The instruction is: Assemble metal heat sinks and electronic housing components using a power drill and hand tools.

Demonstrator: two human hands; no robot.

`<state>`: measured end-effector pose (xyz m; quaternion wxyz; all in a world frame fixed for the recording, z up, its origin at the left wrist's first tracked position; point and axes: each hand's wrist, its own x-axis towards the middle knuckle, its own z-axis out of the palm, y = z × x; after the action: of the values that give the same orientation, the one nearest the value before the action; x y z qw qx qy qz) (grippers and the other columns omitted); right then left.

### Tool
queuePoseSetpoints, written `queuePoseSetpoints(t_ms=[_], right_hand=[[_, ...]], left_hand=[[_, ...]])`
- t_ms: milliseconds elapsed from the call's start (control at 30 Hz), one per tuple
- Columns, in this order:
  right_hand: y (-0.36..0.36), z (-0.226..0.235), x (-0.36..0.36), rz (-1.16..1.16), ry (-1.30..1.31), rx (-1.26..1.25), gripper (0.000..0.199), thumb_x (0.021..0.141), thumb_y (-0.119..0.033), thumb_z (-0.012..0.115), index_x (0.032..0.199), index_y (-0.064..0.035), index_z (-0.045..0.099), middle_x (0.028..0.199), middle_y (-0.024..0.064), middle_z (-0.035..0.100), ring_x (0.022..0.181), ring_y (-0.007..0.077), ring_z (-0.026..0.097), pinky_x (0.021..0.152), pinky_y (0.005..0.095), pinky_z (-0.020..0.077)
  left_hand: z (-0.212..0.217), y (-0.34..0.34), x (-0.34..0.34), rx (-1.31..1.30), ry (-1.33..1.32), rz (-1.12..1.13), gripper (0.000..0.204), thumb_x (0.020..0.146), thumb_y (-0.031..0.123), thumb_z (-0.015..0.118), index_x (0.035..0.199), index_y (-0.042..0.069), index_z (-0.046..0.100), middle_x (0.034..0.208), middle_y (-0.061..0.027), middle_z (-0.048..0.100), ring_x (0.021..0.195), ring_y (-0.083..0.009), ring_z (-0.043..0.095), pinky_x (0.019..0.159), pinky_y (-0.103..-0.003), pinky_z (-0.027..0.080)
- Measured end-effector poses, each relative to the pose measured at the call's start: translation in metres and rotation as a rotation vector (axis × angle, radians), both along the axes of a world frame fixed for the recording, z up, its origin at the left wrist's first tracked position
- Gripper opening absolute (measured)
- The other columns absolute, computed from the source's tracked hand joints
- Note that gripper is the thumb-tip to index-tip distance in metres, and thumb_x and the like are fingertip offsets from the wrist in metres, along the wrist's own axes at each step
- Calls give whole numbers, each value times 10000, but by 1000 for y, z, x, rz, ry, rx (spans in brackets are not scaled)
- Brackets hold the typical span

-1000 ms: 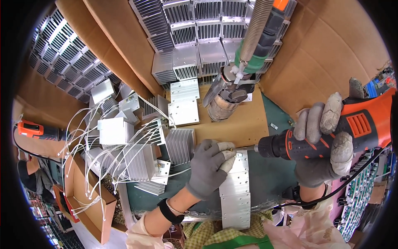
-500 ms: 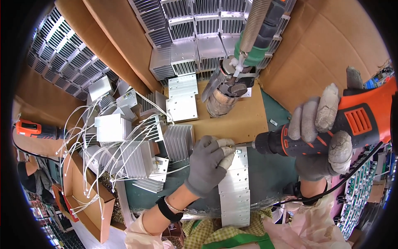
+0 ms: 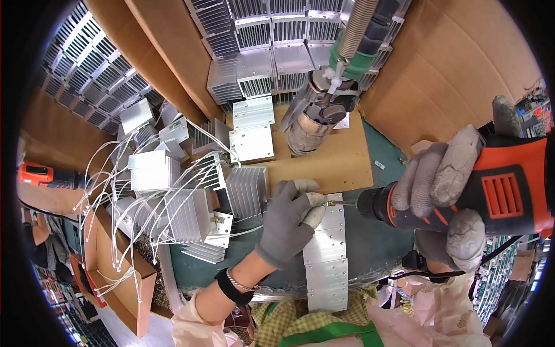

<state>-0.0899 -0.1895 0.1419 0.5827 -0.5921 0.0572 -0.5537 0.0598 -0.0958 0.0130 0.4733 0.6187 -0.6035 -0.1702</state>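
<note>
The white leads trailing from the finned heatsinks [image 3: 191,214] at left could catch your sleeve. Your left hand [image 3: 289,222] pinches a small brass fitting [image 3: 331,203] at the far end of the flat aluminium plate [image 3: 326,254], fingertips just beside the bit. Your right hand [image 3: 448,202] is wrapped around the orange drill [image 3: 462,199]; a slipping bit could catch your left glove.

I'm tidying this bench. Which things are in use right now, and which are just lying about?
In use: left hand, small screw, aluminium plates, right hand, orange drill.
Lying about: wired heat sinks, cardboard box, second drill.
</note>
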Motion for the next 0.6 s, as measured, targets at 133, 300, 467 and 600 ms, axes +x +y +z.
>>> queuePoseSetpoints(t_ms=[133,300,467,600], right_hand=[[5,4,1,27,53,-10,811,833,-198,740,1436,-8,231,880,47,530,643,142,543,570,310,509],[9,7,3,54,105,-29,816,825,-201,759,1431,-17,245,879,45,540,644,147,555,568,314,519],[6,15,10,84,173,-41,821,817,-204,779,1427,-27,258,877,43,551,645,151,567,566,317,530],[5,15,19,83,259,-108,877,828,-208,767,1476,-47,198,881,44,541,637,149,550,574,332,520]], left_hand=[[-1,-1,1,-20,22,-22,170,742,20,721,907,50,692,983,-82,629,908,-256,593,748,-339,498],[-3,-2,3,-32,43,-31,154,751,25,714,901,48,691,979,-76,632,909,-257,589,754,-343,495],[-2,0,3,4,70,-45,164,752,47,714,915,48,691,985,-74,637,914,-263,583,763,-348,492],[-5,0,2,-41,90,-42,152,757,21,686,906,49,672,941,-78,621,924,-297,562,777,-390,478]])
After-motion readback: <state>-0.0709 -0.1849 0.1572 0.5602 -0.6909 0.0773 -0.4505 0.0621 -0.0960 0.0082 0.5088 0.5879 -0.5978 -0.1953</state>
